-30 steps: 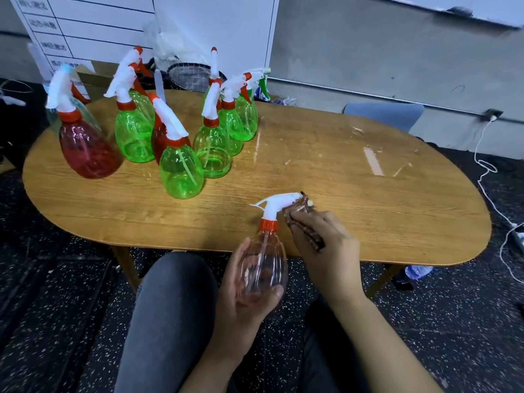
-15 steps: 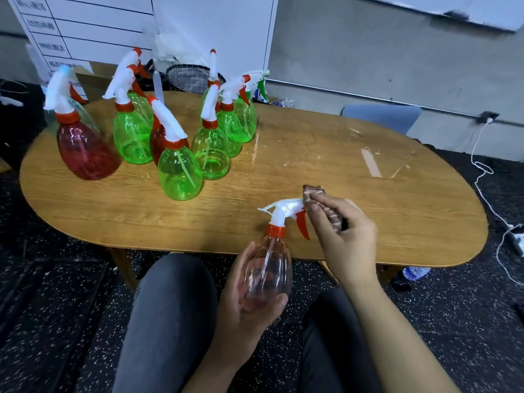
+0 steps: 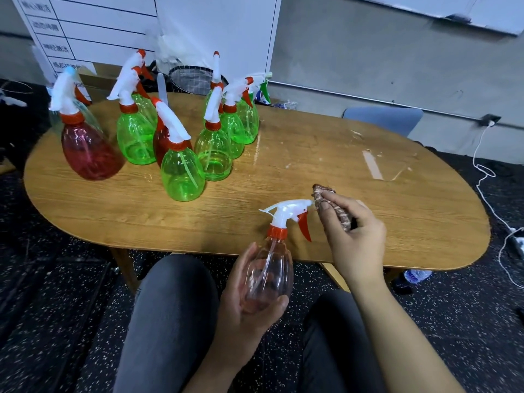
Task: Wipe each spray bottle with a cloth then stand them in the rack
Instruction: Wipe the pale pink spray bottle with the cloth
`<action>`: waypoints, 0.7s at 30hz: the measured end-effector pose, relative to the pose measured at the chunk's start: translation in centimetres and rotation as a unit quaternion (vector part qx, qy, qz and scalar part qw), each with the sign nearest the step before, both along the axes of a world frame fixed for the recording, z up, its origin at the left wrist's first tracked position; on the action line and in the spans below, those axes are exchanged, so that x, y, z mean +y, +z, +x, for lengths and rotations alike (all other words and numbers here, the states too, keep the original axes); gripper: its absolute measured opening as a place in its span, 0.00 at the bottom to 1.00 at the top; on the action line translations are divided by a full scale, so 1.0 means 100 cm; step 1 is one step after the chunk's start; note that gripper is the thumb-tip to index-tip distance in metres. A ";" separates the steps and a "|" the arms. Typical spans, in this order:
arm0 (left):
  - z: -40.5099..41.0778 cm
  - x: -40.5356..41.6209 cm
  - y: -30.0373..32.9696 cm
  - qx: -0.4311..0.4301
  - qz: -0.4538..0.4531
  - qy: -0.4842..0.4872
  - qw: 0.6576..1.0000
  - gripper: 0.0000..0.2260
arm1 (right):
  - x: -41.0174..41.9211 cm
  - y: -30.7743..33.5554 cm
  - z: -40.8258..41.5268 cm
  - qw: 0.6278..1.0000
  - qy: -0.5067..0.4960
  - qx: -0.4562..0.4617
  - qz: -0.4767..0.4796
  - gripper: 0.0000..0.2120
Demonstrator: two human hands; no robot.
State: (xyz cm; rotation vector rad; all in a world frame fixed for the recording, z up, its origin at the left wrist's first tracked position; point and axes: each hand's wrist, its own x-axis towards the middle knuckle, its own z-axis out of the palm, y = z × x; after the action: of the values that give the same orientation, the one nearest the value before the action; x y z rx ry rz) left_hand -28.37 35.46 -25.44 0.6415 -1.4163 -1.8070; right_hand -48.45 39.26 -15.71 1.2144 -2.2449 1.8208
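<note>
My left hand (image 3: pixel 249 304) grips a clear spray bottle (image 3: pixel 270 275) by its belly, upright over my lap at the table's near edge. The bottle has a white spray head (image 3: pixel 286 209), an orange collar and an orange trigger. My right hand (image 3: pixel 354 236) holds a folded brown patterned cloth (image 3: pixel 326 199) that touches the nozzle tip of that head. Several green spray bottles (image 3: pixel 181 171) and a red one (image 3: pixel 88 148) stand grouped on the far left of the oval wooden table (image 3: pixel 397 211). No rack is identifiable.
A wire mesh basket (image 3: pixel 190 78) sits behind the table by the white board. A blue chair (image 3: pixel 382 119) stands at the far side. A white cable (image 3: pixel 487 177) runs along the floor on the right. My knees are below the table edge.
My right hand with the cloth has slid from the bottle's neck and trigger out to the nozzle tip, uncovering the orange trigger. The bottle stays held in my left hand.
</note>
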 end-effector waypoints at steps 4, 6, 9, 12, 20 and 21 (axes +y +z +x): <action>0.000 0.000 0.001 -0.004 -0.006 -0.001 1.000 0.41 | 0.001 0.002 0.007 0.999 0.035 0.023 -0.003 0.10; 0.001 0.000 0.003 -0.005 -0.008 -0.002 1.000 0.42 | 0.000 0.000 0.007 1.000 0.021 0.015 0.000 0.10; 0.004 0.000 0.007 -0.004 -0.001 -0.004 1.000 0.42 | 0.005 0.000 0.008 1.000 0.002 0.000 -0.006 0.10; 0.006 0.002 0.013 -0.007 0.005 0.003 1.000 0.42 | 0.015 0.001 0.024 0.998 0.060 0.005 0.001 0.11; 0.012 0.000 0.035 -0.014 -0.008 -0.005 1.000 0.53 | 0.028 -0.012 0.053 0.989 0.125 0.063 0.044 0.10; 0.013 -0.001 0.039 -0.017 -0.019 -0.016 1.000 0.54 | 0.026 -0.011 0.051 0.992 0.115 0.041 0.038 0.10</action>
State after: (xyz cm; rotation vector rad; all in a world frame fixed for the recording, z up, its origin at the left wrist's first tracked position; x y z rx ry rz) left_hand -27.02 35.37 -21.51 0.6358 -1.4880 -1.7974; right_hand -43.34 41.84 -16.77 1.5904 -2.2300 1.7308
